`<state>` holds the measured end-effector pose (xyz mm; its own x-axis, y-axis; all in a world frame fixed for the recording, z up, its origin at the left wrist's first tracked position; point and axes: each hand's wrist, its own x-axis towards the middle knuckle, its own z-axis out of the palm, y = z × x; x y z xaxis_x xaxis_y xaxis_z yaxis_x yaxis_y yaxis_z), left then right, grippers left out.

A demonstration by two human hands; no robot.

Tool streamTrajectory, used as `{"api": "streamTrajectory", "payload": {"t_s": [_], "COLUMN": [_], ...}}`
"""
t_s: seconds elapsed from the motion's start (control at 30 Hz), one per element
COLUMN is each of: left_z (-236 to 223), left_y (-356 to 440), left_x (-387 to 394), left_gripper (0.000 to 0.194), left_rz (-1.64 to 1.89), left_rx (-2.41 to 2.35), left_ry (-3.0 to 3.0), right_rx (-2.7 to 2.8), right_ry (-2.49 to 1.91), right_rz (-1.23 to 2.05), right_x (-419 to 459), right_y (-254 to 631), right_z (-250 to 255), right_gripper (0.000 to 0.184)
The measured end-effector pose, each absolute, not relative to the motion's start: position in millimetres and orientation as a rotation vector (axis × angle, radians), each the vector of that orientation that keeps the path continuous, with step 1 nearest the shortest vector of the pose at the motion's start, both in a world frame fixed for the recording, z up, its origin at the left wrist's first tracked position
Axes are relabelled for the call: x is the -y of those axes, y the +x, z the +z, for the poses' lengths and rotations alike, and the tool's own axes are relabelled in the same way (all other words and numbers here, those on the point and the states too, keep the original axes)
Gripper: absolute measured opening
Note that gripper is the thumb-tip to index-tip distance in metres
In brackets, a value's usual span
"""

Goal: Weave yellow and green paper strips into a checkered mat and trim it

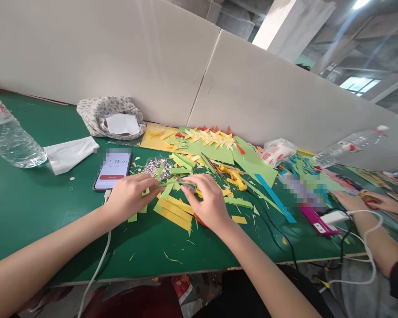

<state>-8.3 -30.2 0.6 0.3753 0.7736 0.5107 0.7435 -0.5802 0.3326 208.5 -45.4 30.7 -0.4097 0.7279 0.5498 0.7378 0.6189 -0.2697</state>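
Several narrow green paper strips [168, 187] cross one another between my two hands, just above the table. My left hand [132, 196] is closed, its fingertips pinching the strips from the left. From the right, the thumb and forefinger of my right hand [207, 198] close on the strips' other side. Something greyish shows between those fingers, and a red edge peeks out under the palm; I cannot make out either. Yellow paper strips [174, 212] lie side by side below the hands. Behind them stands a clear container of small shiny gems [157, 167].
A phone [112, 170] with a white cable lies left, near a water bottle [15, 132]. A yellow glue gun [234, 176] trails a black cord. Woven paper pieces [212, 138] lie at the back. Another person's hands [348, 201] work by a magenta power strip [318, 221].
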Motion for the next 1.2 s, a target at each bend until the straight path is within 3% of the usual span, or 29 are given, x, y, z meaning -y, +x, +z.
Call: {"api": "streamTrajectory", "payload": {"t_s": [0.23, 0.77, 1.2], "left_z": [12, -2, -10], "left_y": [-5, 0, 1], "left_x": [31, 31, 26], "left_gripper": [0.025, 0.024, 0.027], "left_rz": [0.891, 0.662, 0.712], "left_rx": [-1.177, -1.137, -1.086], "left_ry": [1.846, 1.799, 1.514], "right_rx": [2.398, 2.458, 2.378], "right_ry": [-1.524, -1.797, -1.751], "right_rz": [0.439, 0.288, 0.401], "right_x": [41, 41, 43], "right_y": [224, 212, 207], "right_z": [27, 25, 35], "right_gripper": [0.02, 0.023, 0.025]}}
